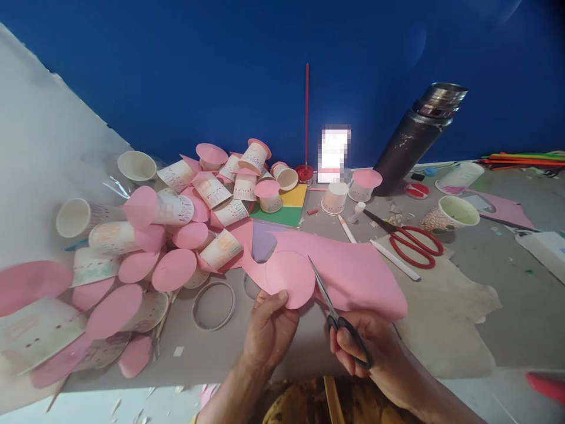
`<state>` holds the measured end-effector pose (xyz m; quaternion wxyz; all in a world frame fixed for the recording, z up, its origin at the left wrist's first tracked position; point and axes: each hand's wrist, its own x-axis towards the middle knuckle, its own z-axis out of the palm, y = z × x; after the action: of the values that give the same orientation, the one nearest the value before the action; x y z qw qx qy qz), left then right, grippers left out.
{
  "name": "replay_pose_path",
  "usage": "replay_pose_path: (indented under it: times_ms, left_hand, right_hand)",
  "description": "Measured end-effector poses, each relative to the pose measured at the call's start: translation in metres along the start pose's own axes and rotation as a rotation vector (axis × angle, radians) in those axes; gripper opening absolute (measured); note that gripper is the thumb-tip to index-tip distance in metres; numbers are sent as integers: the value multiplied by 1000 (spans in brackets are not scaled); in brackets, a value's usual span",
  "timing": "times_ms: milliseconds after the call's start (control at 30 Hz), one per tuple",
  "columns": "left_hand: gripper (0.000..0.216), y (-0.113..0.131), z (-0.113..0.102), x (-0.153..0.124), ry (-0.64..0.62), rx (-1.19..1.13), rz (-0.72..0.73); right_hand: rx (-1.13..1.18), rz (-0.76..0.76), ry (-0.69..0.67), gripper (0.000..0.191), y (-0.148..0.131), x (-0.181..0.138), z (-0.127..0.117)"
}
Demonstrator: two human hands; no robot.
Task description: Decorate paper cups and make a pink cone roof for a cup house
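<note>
A blue wall (198,70) fills the upper part of the frame, above a grey table (529,294) that stretches across the middle. At the left, paper cups (214,193) with pink discs lie heaped, many tipped on their sides. The pink sheet (357,277) lies at the centre of the frame, a round part at its lower left and its right end curling towards the lower right. A pale, ragged-edged sheet (445,330) lies flat at the lower right, and a dark flask (408,141) leans against the wall at the upper right. At the lower centre, the left hand (273,321) pinches the bottom edge of the round part, thumb on top. Just right of it, the right hand (375,338) is closed around the handles of black-handled scissors (327,292), whose blades point up and left beside the round part's right edge; I cannot tell how far they are parted. Red-handled scissors (394,229) rest right of centre. A ring (193,306) lies left of the left hand, and a white marker (395,260) just below the red-handled scissors.
</note>
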<state>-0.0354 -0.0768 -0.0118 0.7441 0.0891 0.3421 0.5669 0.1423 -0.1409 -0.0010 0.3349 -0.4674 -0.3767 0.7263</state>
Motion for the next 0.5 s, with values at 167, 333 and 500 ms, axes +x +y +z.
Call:
replay_pose_path:
  times_ms: [167,333,500]
  left_hand:
    - [15,2,4,0,21,-15,-16]
    - [29,42,-7,-17,-117,421,-283]
    - [17,81,0,-30,134,820,472]
  right_hand:
    - [-187,-46,139,59,5,2,0]
    - [-269,-155,231,51,12,2,-4]
    - [-352,-176,261,50,18,4,-5]
